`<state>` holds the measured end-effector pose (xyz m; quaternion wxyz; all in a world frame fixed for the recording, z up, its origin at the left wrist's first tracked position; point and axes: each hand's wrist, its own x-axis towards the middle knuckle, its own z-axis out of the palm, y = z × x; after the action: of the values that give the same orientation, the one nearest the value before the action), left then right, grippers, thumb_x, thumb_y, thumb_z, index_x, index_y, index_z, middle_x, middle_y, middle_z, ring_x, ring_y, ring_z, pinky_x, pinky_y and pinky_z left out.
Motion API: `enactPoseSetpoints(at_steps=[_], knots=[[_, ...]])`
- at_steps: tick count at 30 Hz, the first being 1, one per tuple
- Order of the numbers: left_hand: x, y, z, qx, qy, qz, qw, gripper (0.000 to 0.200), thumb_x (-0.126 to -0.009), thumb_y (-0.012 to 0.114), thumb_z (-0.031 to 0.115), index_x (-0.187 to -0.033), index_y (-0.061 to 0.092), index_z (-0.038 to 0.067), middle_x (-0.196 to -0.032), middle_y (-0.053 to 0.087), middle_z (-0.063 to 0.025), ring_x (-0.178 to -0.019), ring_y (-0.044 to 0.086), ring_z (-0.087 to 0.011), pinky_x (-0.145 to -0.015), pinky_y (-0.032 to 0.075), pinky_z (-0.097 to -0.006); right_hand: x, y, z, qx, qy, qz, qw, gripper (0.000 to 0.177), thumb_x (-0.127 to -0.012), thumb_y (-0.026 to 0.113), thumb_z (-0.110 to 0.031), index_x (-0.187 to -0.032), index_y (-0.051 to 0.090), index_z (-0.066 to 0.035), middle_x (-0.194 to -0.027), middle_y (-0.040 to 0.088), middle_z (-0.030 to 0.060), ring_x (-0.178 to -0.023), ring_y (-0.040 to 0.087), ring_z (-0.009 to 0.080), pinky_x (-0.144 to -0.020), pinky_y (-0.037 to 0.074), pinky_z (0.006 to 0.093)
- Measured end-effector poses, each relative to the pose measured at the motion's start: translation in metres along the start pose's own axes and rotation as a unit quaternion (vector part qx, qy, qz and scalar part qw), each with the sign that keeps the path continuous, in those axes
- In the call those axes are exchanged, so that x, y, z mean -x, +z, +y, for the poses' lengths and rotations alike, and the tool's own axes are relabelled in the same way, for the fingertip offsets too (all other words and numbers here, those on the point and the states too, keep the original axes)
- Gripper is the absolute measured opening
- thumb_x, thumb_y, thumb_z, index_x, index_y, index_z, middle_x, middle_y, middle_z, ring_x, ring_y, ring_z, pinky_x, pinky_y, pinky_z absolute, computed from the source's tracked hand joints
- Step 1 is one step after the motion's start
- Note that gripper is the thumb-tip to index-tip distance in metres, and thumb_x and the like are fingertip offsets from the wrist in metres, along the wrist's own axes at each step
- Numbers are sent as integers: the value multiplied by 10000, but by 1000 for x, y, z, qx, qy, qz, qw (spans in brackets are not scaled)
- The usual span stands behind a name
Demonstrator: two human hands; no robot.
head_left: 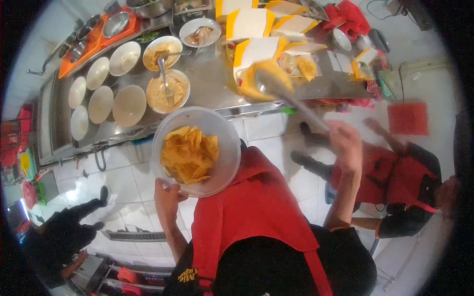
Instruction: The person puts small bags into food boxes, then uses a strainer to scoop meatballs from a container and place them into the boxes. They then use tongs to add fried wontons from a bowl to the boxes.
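My left hand (169, 200) grips the lower rim of a translucent plastic tub (230, 140) in front of the red apron. Golden fried chips (190, 153) lie inside it. With my right hand (344, 145) I hold the handle of a long metal ladle (302, 106), smeared by motion. The ladle's head is over a yellow-and-white food box (259, 52) at the counter's front; whether it touches the food is hard to tell. Beside that box, another open box holds food and a yellow chip (306, 67).
Several white bowls (124, 58) stand at the counter's left. Two bowls hold noodle-like food (168, 91) with forks. More open boxes (250, 23) are behind. A co-worker in a red apron (368, 167) is at right, another person (69, 222) at lower left.
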<state>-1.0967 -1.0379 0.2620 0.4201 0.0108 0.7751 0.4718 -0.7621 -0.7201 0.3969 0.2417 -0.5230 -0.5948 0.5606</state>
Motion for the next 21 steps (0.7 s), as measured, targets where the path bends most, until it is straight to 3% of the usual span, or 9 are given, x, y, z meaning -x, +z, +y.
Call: enactPoseSetpoints(at_steps=[4,7,12,13,15,19,21], knots=[[5,10,10,13,-1,1,1000,385,-855,557,17,-1203,411,-56,-1013,621,-245,-764,684,-273,-608,623,-336,-53,-3,-22,-55,-49,115,991,259,-879,603,-103,-1110,673,-9,-902,687,22,-605,473,43,-519,340,180],[10,18,12,27,4,8,1000,378,-855,552,18,-1199,412,-49,-1026,617,-243,-785,684,-282,-610,624,-335,-114,-20,-26,-111,-46,90,989,252,-896,598,-150,-1104,676,-31,-905,690,21,-603,462,57,-529,322,181],[11,25,5,44,-12,15,999,327,-853,553,20,-1138,408,-49,-1025,610,-244,-805,682,-285,-604,626,-331,-184,-24,-29,-28,-11,39,999,263,-881,628,-215,-1087,686,-63,-909,697,0,-600,471,53,-482,288,177],[10,27,-1,52,-10,28,998,349,-840,561,24,-1147,407,-39,-987,609,-219,-741,680,-277,-579,620,-342,-189,-27,-26,-27,-14,37,999,263,-881,628,-215,-1087,686,-63,-909,697,0,-600,471,53,-482,288,177],[12,28,-7,62,-11,44,997,371,-827,569,29,-1156,407,-28,-948,607,-193,-678,678,-268,-554,613,-352,-191,-36,-18,9,34,7,999,296,-884,625,-198,-1103,667,-3,-908,699,68,-605,482,52,-500,366,215],[17,32,-8,63,-35,57,996,361,-831,566,31,-1142,390,-22,-948,602,-196,-683,675,-262,-552,615,-345,-175,-39,13,67,69,-69,993,290,-881,628,-172,-1088,659,29,-928,693,94,-676,554,106,-568,425,242],[18,35,-9,65,-41,69,995,349,-833,562,29,-1134,391,-18,-951,602,-194,-685,674,-259,-552,615,-341,-172,-30,47,9,54,-52,997,206,-868,645,-178,-1023,695,-51,-880,697,7,-576,454,32,-471,281,191]])
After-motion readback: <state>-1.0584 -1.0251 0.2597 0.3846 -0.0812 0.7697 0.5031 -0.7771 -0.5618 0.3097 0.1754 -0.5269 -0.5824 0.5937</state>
